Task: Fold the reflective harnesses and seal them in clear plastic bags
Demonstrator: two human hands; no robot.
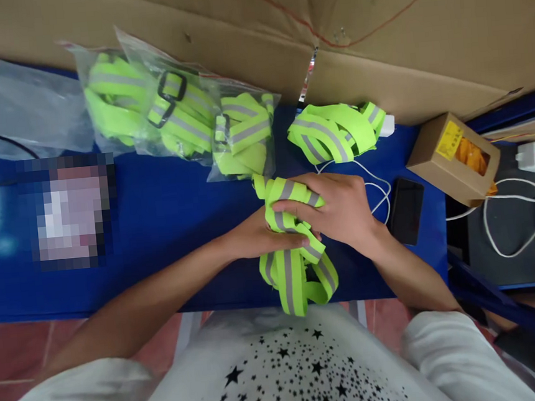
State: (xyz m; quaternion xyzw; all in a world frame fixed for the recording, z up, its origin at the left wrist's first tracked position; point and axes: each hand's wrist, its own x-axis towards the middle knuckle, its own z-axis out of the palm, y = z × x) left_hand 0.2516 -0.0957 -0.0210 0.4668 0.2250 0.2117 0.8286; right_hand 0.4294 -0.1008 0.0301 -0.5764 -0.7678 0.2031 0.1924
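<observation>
Reflective strap point(290, 276), neon-yellow, clamped in both left hand point(268, 236) and right hand point(338, 204); blue table point(170, 215) lay beneath; red-tiled floor point(16, 353) showed below.

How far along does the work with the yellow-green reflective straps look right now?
Three bagged straps look done, each bundled inside clear plastic. In work is the held strap, looped up between the left hand and right hand, with no bag around it. Apparently left, besides that one, is the loose strap heaped beyond the right hand, also unbagged.
</observation>
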